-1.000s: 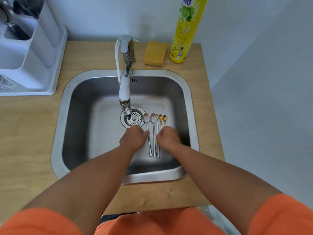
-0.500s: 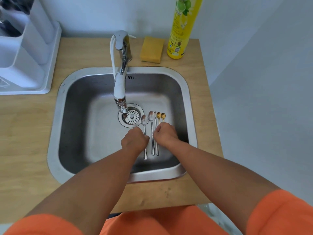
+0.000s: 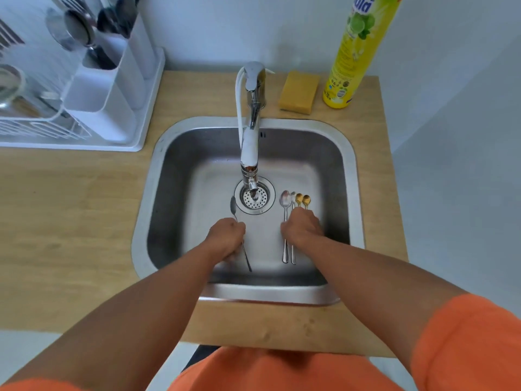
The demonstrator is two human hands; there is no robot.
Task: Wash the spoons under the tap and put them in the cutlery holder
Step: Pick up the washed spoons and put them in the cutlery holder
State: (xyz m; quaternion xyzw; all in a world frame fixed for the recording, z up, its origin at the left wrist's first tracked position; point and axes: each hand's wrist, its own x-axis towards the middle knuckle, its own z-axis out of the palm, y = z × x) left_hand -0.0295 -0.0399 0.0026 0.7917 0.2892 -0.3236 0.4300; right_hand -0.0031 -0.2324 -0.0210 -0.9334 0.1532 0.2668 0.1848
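Left hand grips one silver spoon by its handle, fingers curled round it; bowl sits just left of the drain, handle tip trailing toward the near wall of the sink. Right hand lies over four spoons right of the drain, two silver, two gold; fingers curled, actual grip cannot be told. Tap spout ends above the drain. Holder stands far left of the drain, on the counter
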